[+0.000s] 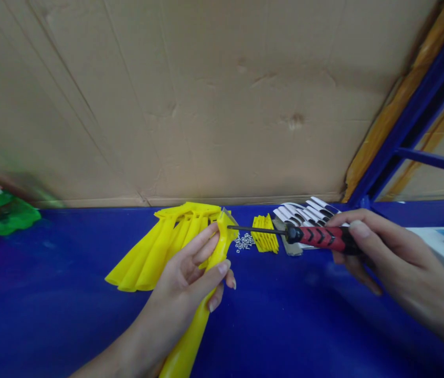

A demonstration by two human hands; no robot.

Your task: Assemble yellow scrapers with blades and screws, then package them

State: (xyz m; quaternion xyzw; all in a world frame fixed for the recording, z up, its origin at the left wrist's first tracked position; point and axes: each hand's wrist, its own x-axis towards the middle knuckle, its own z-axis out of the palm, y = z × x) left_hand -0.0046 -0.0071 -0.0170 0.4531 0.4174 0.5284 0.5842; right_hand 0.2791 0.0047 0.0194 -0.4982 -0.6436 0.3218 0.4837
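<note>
My left hand point(194, 273) grips yellow scraper point(210, 283). Right hand point(367, 247) grips screwdriver point(316, 236), tip at scraper head, above counter point(68, 294)

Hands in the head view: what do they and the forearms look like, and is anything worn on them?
Both are bare. The left hand has no glove, ring or watch, and its forearm shows no sleeve to the frame edge. Its fingernails are fairly long and unpainted. The right hand is likewise ungloved, with no ring, strap or sleeve visible on the wrist and forearm, and a plain thumbnail.
</note>
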